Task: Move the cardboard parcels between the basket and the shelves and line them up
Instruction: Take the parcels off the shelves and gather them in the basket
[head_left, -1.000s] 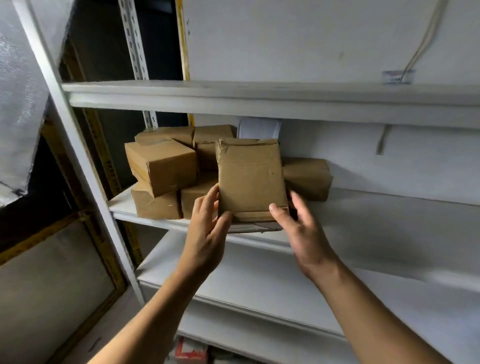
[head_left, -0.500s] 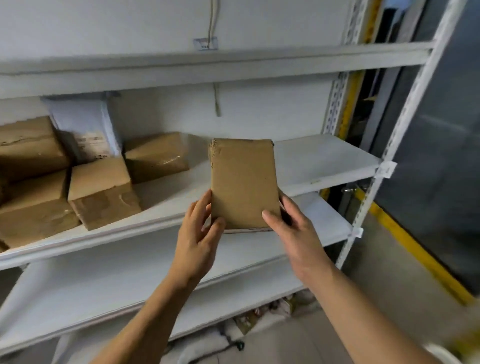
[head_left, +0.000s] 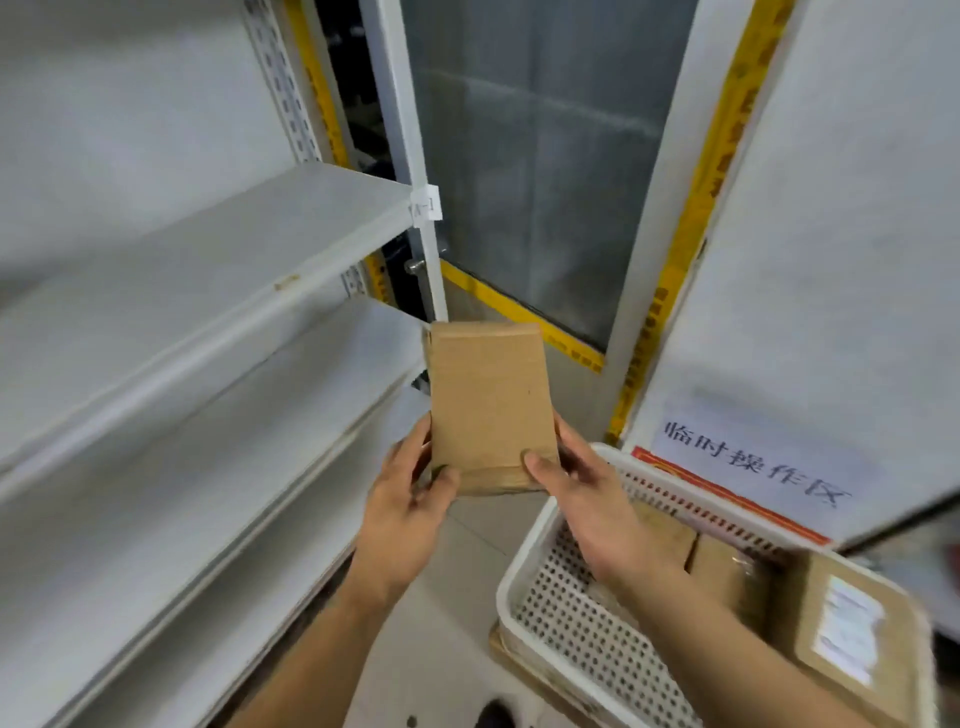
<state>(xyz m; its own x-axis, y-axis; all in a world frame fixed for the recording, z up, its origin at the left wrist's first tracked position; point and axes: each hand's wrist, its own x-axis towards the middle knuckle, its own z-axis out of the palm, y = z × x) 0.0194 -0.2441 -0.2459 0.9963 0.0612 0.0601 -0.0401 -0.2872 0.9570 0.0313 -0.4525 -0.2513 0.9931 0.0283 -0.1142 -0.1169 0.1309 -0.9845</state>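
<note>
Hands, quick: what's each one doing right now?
Left hand: grips the cardboard parcel at its lower left edge.
Right hand: grips the same parcel's lower right edge.

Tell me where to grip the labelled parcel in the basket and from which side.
Grip the labelled parcel by its two long edges, coming from above. It lies flat, label up, at the near-right end of the basket, whose walls likely block a sideways reach. Both hands are now busy: left hand and right hand hold another parcel.

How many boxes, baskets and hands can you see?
Cardboard boxes: 4, one held, three in the basket
Baskets: 1
Hands: 2, left hand, right hand
Total: 7
</note>
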